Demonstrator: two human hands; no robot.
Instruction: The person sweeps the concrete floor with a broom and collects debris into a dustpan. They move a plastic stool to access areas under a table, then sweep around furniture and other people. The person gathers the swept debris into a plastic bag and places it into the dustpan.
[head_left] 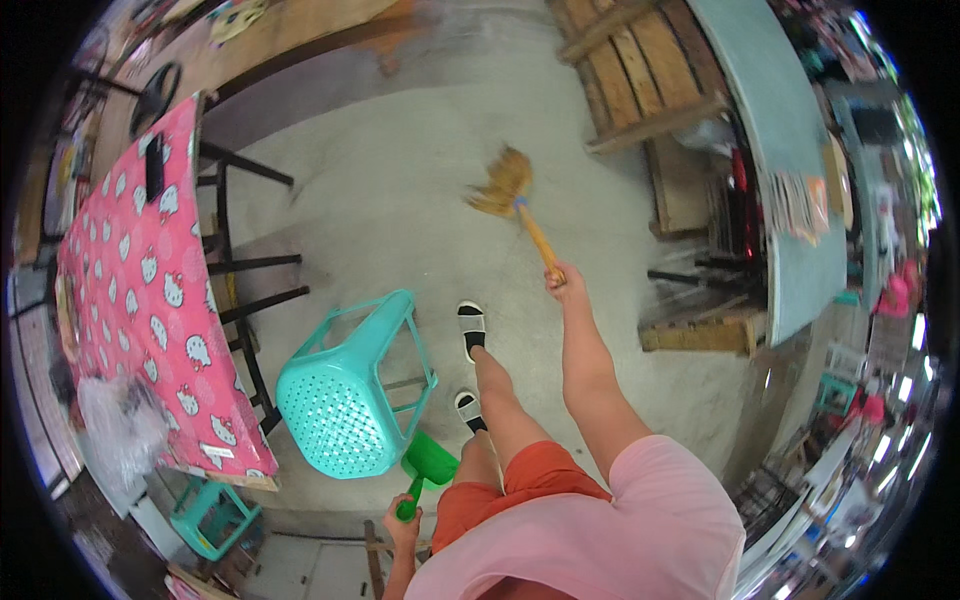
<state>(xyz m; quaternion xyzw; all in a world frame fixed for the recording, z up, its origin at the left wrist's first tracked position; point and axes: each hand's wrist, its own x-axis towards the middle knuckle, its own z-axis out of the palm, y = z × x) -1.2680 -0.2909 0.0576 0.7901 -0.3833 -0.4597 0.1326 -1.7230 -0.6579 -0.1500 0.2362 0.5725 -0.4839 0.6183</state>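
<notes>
My right hand [566, 281] is closed round the wooden handle of a short straw broom [509, 183]. The broom reaches forward over the grey floor, its bristles fanned out and slightly blurred. Down by my left side, my left hand [402, 523] grips the handle of a green plastic dustpan [431, 460]. The dustpan hangs next to my leg, just behind a turquoise plastic stool [342, 415]. My feet, in dark socks and open sandals, stand to the right of that stool.
On the left is a table with a pink patterned cover [150, 290], bearing a black phone [155, 168] and a clear plastic bag [122, 425]. Wooden pallets [640, 70] and a pale blue-green table [790, 140] stand at the right. A smaller turquoise stool [213, 515] sits at lower left.
</notes>
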